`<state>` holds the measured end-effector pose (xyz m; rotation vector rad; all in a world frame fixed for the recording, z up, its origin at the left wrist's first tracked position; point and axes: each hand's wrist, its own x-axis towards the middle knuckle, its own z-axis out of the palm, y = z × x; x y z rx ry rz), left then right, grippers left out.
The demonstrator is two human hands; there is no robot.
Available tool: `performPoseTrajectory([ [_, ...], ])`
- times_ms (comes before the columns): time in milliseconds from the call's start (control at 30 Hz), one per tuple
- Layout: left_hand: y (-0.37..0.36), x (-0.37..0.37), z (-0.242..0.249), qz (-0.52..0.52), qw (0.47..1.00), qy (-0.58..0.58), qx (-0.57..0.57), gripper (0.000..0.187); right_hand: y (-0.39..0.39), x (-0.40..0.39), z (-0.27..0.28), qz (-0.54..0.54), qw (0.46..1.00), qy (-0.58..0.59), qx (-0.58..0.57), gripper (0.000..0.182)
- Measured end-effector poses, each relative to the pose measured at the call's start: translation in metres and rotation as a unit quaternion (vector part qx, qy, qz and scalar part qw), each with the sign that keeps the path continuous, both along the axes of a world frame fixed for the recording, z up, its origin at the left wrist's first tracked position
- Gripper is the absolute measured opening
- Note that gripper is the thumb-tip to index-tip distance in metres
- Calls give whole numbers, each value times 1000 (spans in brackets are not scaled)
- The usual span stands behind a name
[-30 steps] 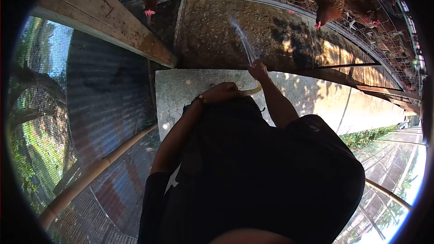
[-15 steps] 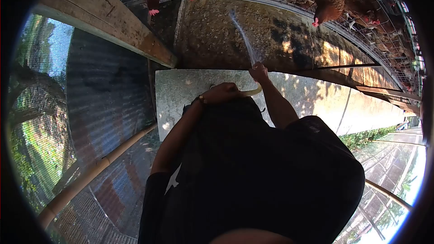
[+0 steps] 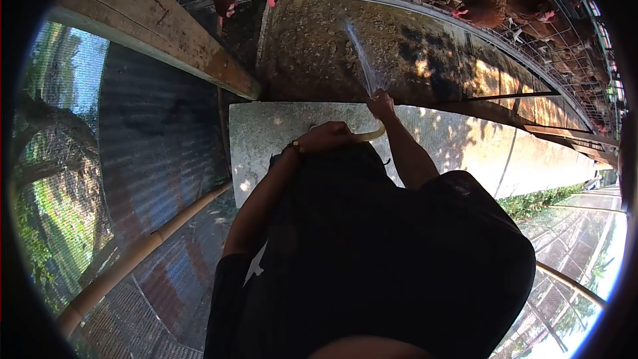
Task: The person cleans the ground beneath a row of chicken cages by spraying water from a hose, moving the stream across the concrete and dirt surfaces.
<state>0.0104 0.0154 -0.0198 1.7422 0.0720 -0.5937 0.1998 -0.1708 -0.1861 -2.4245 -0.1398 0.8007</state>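
A pale yellow hose (image 3: 369, 136) runs between my two hands in front of my body. My left hand (image 3: 327, 137) is wrapped round it close to my waist, with a band on the wrist. Farther forward, my right hand (image 3: 381, 104) grips the hose near its end, fingers closed. A spray of water (image 3: 360, 51) shoots out from there onto the dirt-covered floor (image 3: 312, 46) below the cages. The hose end itself is hidden by my fingers and the spray.
Wire cages (image 3: 399, 0) with several brown hens (image 3: 485, 5) line the far side, some heads poking out. A wooden post (image 3: 159, 26) slants at the left. Under me lies a concrete walkway (image 3: 259, 139); a bamboo pole (image 3: 143, 249) and dark corrugated sheeting (image 3: 156, 119) stand left.
The far end of the water spray has shifted slightly right and nearer. Some hens have moved their heads. My hands keep nearly the same place and grip.
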Motion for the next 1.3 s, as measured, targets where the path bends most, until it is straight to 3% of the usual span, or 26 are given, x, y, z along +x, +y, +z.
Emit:
performPoseTrajectory([
  [1100, 2, -1, -10, 8, 1000, -6, -2, 55, 2, -1, -1, 4, 1000, -29, 2, 46],
  [1200, 3, -1, -12, 5, 1000, -13, 0, 55, 5, -5, 11, -47, 997, -38, 44, 33],
  [1300, 3, -3, -10, 10, 1000, -6, -3, 55, 7, 3, 15, -149, 983, 40, 99, 28],
])
